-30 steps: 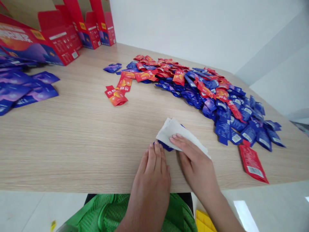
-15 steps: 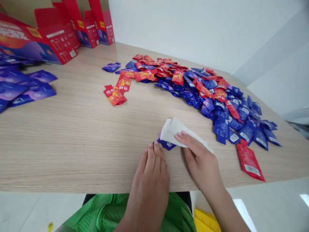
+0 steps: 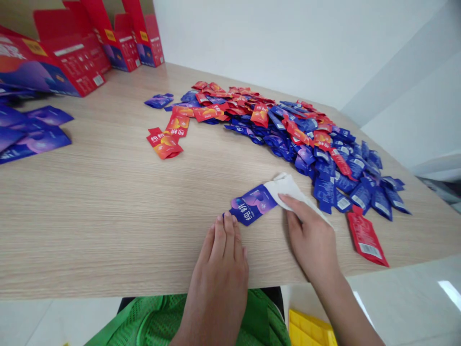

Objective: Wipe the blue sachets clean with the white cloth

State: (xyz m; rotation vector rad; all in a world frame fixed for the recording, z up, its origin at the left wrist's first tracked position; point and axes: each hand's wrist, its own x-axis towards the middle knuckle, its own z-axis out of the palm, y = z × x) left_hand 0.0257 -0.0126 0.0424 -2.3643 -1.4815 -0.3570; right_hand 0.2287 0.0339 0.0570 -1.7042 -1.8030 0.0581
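Observation:
A blue sachet (image 3: pixel 252 204) lies flat on the wooden table (image 3: pixel 108 202) just in front of me. My left hand (image 3: pixel 219 269) rests flat on the table, fingers stretched out and together, its fingertips touching the sachet's near left corner. My right hand (image 3: pixel 311 235) lies flat on a white tissue (image 3: pixel 288 187), pressing it onto the sachet's right end. The tissue runs under the hand and out to its right.
A long heap of blue and red sachets (image 3: pixel 306 139) curves across the far and right side. Two red sachets (image 3: pixel 163 139) lie apart at centre left, one red sachet (image 3: pixel 365 238) at right. Red boxes (image 3: pixel 65 62) and blue packs (image 3: pixel 32 134) stand at left.
My right hand has slid the tissue to the right along the sachet, uncovering most of its blue face. The left hand has stayed at the sachet's near corner.

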